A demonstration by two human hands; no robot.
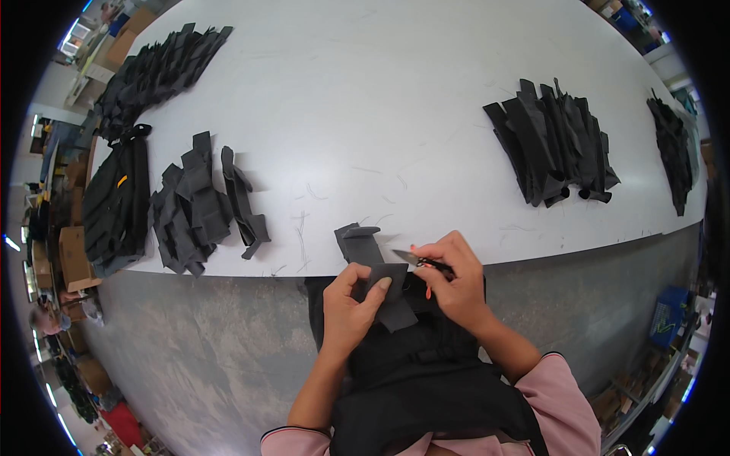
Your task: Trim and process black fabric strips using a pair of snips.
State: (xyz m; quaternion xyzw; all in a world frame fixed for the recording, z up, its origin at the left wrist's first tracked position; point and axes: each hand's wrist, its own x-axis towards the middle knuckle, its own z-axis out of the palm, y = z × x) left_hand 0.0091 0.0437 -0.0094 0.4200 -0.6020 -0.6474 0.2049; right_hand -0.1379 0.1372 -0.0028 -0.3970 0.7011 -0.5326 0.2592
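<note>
Near the table's front edge, my left hand (347, 311) pinches a dark grey folded fabric strip (395, 311) between thumb and fingers. One end of the strip rests on the white table, and its other end hangs over my lap. Just to the right, my right hand (458, 292) is closed round small thread snips (433, 265) with a dark handle. Their pointed blades face left, apart from the strip by a small gap. Something orange shows by the fingers of that hand.
Several similar strips lie in a pile (190, 201) on the left, with a single strip (245, 201) beside it. A black bag (118, 201) lies at the left edge, below another heap (163, 72). More strips are stacked (555, 144) on the right. A blue crate (669, 315) stands far right.
</note>
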